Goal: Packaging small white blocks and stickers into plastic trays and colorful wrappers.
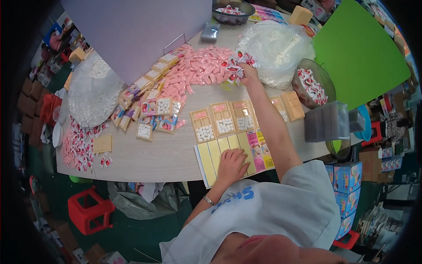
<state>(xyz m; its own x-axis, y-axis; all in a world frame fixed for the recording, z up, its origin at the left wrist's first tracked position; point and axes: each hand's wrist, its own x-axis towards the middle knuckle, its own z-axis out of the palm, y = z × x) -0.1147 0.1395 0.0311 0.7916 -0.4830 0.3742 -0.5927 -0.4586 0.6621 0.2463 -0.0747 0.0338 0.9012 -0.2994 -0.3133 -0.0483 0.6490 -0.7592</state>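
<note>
My left hand (232, 167) lies flat, fingers apart, on a sheet of yellow and pink printed card strips (211, 158) at the table's front edge. My right arm reaches across the table, and my right hand (249, 74) is closed on a bunch of small red-and-white sachets (235, 66). Between the hands stands a row of cream plastic compartment trays (225, 125) with white pellets and pink packets inside; my forearm covers part of the row. Beside the sachets spreads a heap of small pink packets (204, 66).
A clear bag of white pellets (277, 50) sits behind my right hand, another bag (94, 90) far left. A bowl of sachets (313, 83) and a grey plastic bin (326, 122) stand right. Filled packs (154, 108) pile up left of the trays. A purple board (140, 31) rises behind.
</note>
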